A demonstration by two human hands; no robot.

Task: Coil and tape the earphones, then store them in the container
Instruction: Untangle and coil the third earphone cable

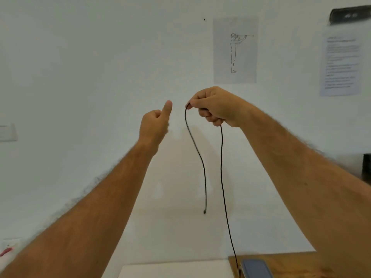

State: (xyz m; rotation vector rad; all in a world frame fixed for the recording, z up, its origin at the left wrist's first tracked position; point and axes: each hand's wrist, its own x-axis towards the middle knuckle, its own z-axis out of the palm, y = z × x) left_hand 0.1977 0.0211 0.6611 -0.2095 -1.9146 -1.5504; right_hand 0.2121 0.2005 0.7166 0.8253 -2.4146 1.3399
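Both my arms are raised in front of a white wall. My right hand (215,106) pinches a thin black earphone cable (222,177) between thumb and forefinger, other fingers curled. One strand drops from the fingertips and ends free in the air at a small tip (204,212). The other strand hangs from under the hand down to the table edge. My left hand (155,125) is to the left of the cable, apart from it, fingers curled and thumb pointing up, holding nothing. No container is in view.
A dark phone (256,267) lies on the wooden table (291,263) at the bottom right. A white sheet or box top (176,269) sits at the bottom centre. Papers (234,50) hang on the wall. A dark object (367,167) stands at the right edge.
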